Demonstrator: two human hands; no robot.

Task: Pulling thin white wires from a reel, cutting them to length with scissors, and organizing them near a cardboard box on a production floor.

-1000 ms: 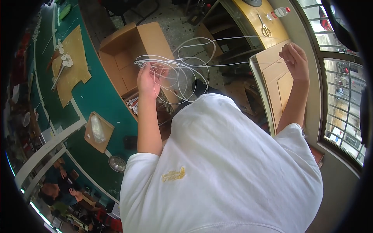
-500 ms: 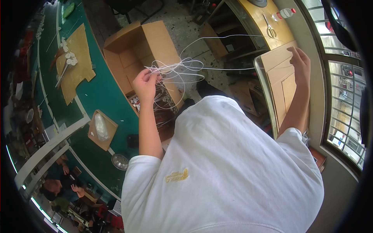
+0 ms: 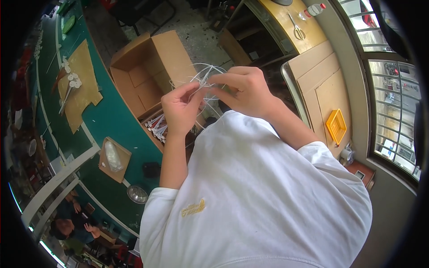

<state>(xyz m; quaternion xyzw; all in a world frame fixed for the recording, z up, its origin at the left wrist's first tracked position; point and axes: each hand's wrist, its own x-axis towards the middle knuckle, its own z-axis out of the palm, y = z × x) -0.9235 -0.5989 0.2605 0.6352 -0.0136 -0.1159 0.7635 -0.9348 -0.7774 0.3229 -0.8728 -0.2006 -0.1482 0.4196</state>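
A loose tangle of thin white cord, looped several times, is held up before my chest. My left hand pinches it between thumb and fingers. My right hand meets it from the other side, thumb and fingers closed on the loops close to the left fingertips. Some strands hang below the hands toward my shirt. Just behind and to the left stands an open cardboard box; slender pieces with white ends lie in a bunch at its near end. My fingers partly hide where the strands cross.
Left is a green-topped table with a cardboard sheet, a plastic-wrapped item and a metal bowl. At right, scissors and a bottle sit on a yellow top; an orange tray lies on cardboard. Another person sits far left.
My right hand has come in from the far right to the cord beside my left hand. The long strands stretched between the hands are now gathered into small loops. The orange tray has come into sight.
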